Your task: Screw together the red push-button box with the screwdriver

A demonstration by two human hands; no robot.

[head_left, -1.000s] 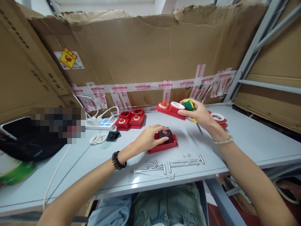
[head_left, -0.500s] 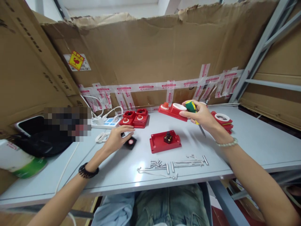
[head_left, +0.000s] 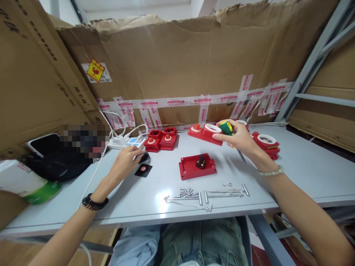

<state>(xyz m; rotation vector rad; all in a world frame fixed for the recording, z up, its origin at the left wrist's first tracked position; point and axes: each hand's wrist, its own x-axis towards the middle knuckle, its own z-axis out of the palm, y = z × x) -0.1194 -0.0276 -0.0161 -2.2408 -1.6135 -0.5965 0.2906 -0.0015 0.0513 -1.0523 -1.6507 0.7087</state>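
My left hand (head_left: 125, 162) is at the left of the table, fingers bent, with thumb and fingertips closed on the edge of a small dark piece (head_left: 144, 158). Just below that piece lies a flat black square (head_left: 143, 170) with a red and white round mark. In my right hand (head_left: 239, 137) is a screwdriver (head_left: 226, 128) with a green and yellow handle, its shaft pointing down and right. The fingers of that hand are beside a red housing (head_left: 202, 135) with a white ring and an orange-red knob; whether they grip it I cannot tell.
An open red case half (head_left: 185, 169) holding a black switch part (head_left: 200, 162) lies mid-table. Screws (head_left: 187, 192) and metal T-bars (head_left: 200, 198) with cords lie near the front edge. Red units (head_left: 168, 138) stand by a power strip (head_left: 133, 141); more red parts (head_left: 266, 142) sit right.
My left hand has moved left and slightly down, and the black square has shifted left with it, uncovering its round mark. My right hand keeps the screwdriver in nearly the same place.
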